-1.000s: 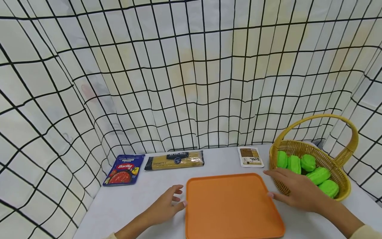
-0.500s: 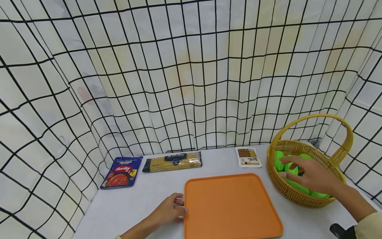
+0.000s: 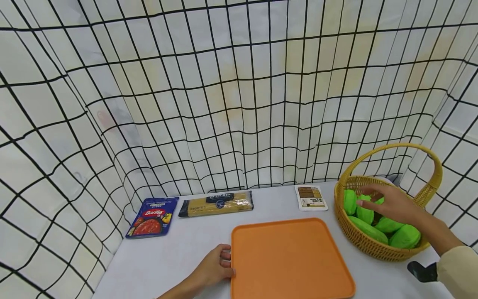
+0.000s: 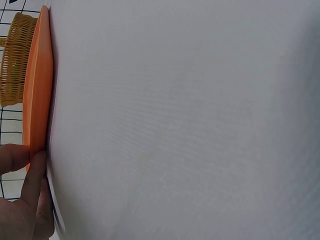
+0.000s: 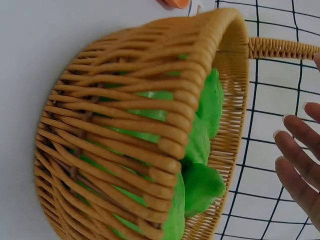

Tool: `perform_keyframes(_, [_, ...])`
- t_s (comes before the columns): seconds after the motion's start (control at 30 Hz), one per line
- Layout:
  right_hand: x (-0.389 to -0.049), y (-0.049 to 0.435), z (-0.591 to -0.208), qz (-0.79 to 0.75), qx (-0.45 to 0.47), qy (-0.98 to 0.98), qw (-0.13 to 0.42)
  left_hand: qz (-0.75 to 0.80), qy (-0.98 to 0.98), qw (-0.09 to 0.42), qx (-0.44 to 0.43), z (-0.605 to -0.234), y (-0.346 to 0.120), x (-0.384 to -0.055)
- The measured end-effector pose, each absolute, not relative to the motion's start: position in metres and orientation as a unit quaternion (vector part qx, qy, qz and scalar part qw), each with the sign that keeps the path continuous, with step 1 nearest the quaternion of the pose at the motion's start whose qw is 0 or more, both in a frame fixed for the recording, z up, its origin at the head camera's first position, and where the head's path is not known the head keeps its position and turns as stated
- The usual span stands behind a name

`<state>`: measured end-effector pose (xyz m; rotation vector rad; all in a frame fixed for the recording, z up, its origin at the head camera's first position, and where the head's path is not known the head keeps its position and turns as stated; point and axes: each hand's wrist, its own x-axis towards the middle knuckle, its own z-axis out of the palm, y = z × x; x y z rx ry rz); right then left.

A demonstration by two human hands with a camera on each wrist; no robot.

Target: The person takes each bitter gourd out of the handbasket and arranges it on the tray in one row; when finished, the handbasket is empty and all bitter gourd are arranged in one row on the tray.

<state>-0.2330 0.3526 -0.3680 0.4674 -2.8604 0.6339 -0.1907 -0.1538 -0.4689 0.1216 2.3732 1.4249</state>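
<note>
My left hand is at the left edge of an orange tray. In the left wrist view, thumb and fingers pinch the tray's rim, the thumb on the upper side. Over a yellow wicker basket, beneath its arched handle, hovers my right hand with nothing in it. Several bright green, lumpy vegetable-like pieces lie in the basket. The right wrist view shows the right hand's fingers spread loosely, apart from the green pieces.
A blue Barilla sauce pouch lies at the back left of the white table. Beside it is a pack of spaghetti, and further right a small white-and-brown sachet. Black-gridded white cloth walls the table in.
My right hand has moved from the tray's right side to over the basket, then slightly up and back. The left hand has closed onto the tray's left rim. The view shifted slightly.
</note>
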Motion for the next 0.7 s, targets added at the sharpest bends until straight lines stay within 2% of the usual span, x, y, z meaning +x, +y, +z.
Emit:
perform_keyframes(0.33, [-0.259, 0.374, -0.37, 0.209, 0.106, -0.971, 0.044, 0.497, 0.847, 0.186, 0.036, -0.469, -0.153, -0.192])
perform_keyframes(0.7, [-0.273, 0.399, -0.387, 0.186, 0.067, -0.98, 0.006, 0.504, 0.842, 0.189, 0.037, -0.468, -0.153, -0.191])
